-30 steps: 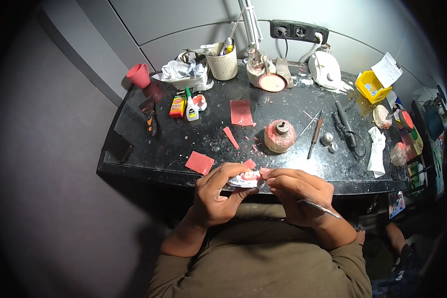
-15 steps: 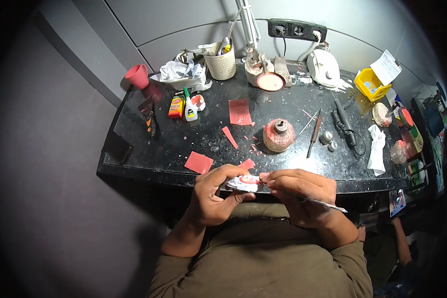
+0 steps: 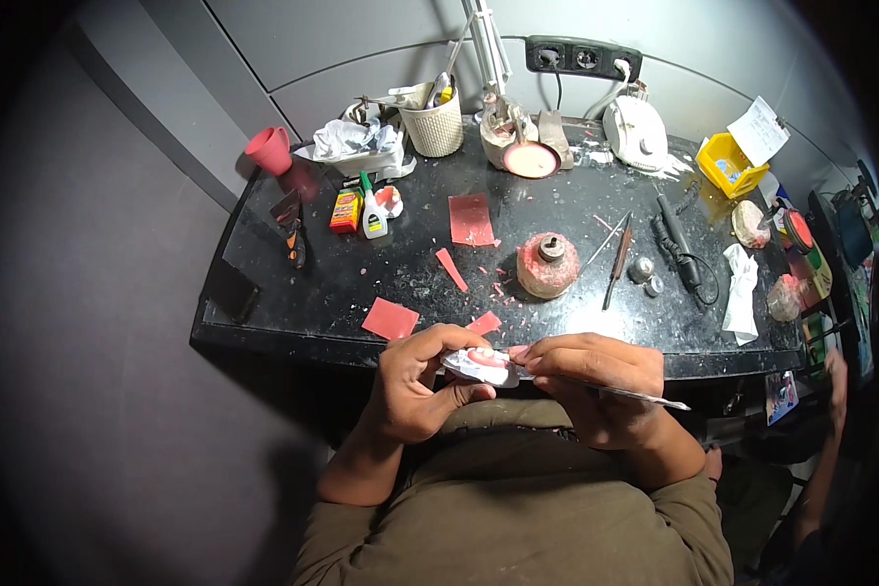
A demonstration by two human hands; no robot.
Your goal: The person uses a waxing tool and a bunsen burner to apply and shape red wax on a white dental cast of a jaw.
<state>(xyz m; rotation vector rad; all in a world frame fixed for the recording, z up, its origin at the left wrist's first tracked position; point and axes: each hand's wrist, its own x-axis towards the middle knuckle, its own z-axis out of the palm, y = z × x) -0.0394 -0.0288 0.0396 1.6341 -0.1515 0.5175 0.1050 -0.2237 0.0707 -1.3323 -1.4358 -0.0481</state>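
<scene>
My left hand point(image 3: 410, 383) is closed on a white plaster dental model point(image 3: 477, 368) at the desk's front edge, fingers over the far side and thumb below. Pink wax and a few white teeth point(image 3: 486, 354) show on the model. In my right hand point(image 3: 604, 376) a slim metal wax carver point(image 3: 645, 397) is pinched like a pen, its back end pointing right. The carver's tip is hidden by my fingers, close to the model's right side. Just beyond my hands lie pink wax sheets point(image 3: 391, 319) and a small wax piece point(image 3: 483, 323).
A wax-smeared burner point(image 3: 547, 266) stands mid-desk, with a brown-handled knife point(image 3: 620, 256) and a corded handpiece point(image 3: 682, 249) to its right. Farther back are a glue bottle point(image 3: 374, 217), a woven basket point(image 3: 433, 130) and a lamp base point(image 3: 506, 132). Another person's arm point(image 3: 830, 430) shows at right.
The model has tilted in my left hand, showing more of its pink front. The carver's back end has shifted slightly right and up. At far right, the other person's arm has risen.
</scene>
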